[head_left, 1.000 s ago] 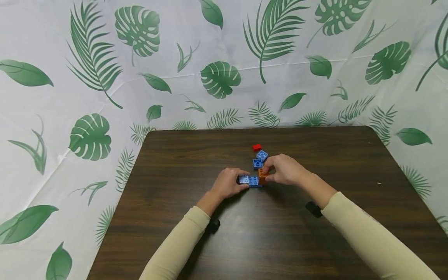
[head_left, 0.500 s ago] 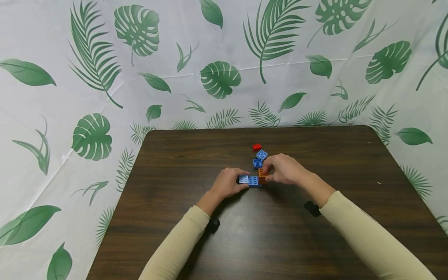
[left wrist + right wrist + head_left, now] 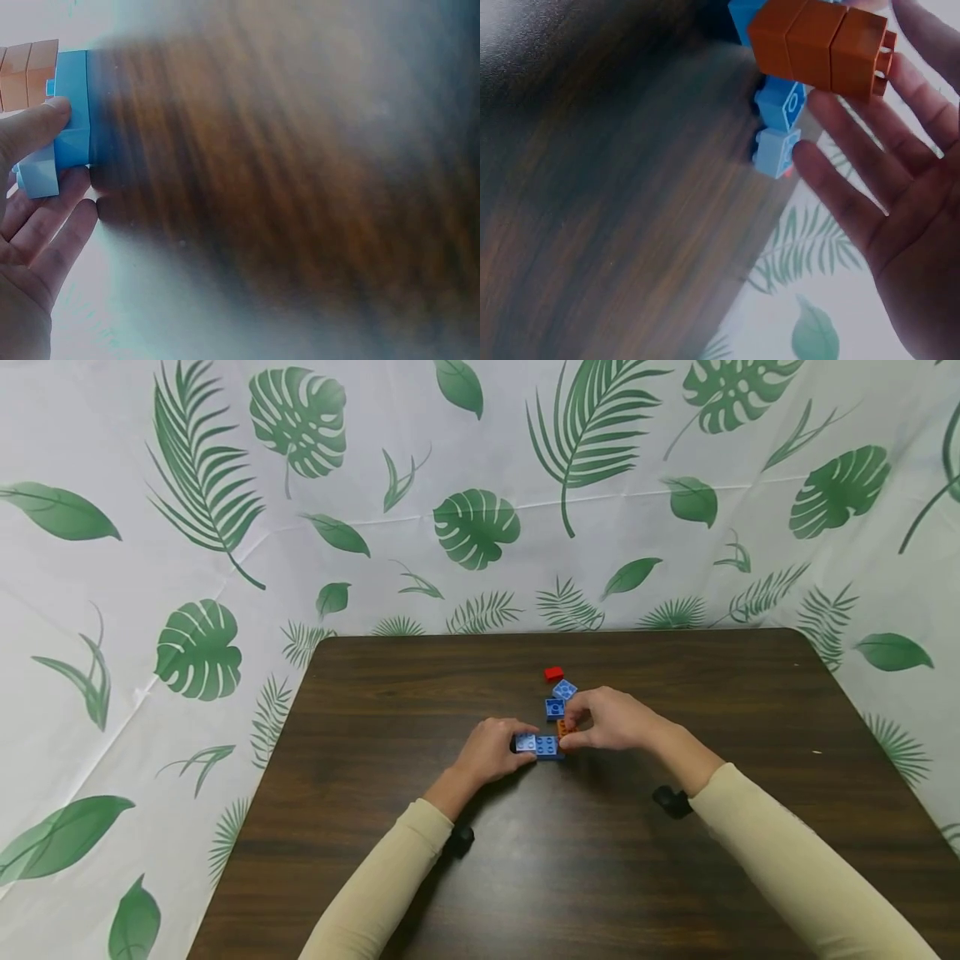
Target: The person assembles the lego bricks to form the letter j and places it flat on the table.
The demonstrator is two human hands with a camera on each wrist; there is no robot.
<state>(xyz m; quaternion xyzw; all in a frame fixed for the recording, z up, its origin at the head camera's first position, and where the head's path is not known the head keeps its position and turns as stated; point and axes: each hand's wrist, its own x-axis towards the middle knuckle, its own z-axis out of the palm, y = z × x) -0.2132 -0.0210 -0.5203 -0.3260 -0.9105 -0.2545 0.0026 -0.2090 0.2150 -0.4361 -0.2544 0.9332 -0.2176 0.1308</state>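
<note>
Three orange toy bricks form a stack (image 3: 821, 49) on the right end of a blue brick (image 3: 547, 747). My right hand (image 3: 611, 720) pinches this stack between thumb and fingers; in the right wrist view, the lower fingers lie spread alongside. A light blue brick (image 3: 525, 742) sits at the left end of the blue one. Around that end, my left hand (image 3: 489, 752) grips the joined bricks, thumb (image 3: 45, 124) on one side and fingers on the other. The orange stack (image 3: 30, 75) also shows at the left wrist view's edge.
Behind the joined bricks lie a loose blue brick (image 3: 554, 708), a light blue brick (image 3: 565, 690) and a red brick (image 3: 553, 673), in a row toward the back. The dark wooden table (image 3: 420, 681) ends at a leaf-patterned white cloth (image 3: 405, 435).
My right thumb has shifted left, across the front of the orange stack, and now covers more of it. The left hand keeps its hold; the head view has shifted slightly.
</note>
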